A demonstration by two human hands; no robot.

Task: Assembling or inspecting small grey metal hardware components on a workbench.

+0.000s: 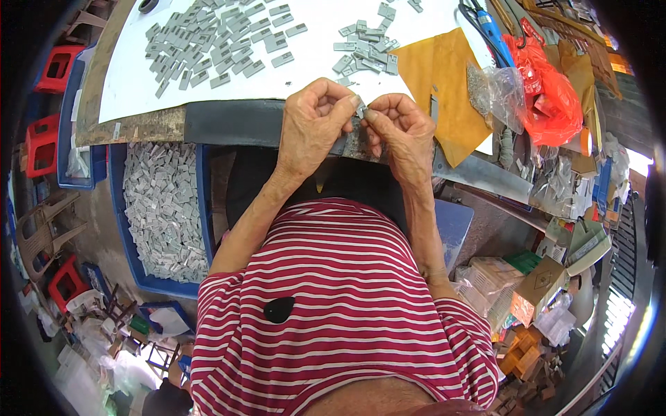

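Head view, seen from close by: a person in a red-and-white striped shirt (347,263) works at a bench (158,126); left hand (313,126) and right hand (406,133) meet above its near edge, the fingers of both pinching a small grey piece (361,109); similar parts lie on a white sheet (125,90) in a larger heap (208,50) at left and a smaller heap (369,48) at right; brown paper (452,52) and a red bag (555,123) sit farther right; a blue bin (119,201) of small grey parts stands lower, at left.
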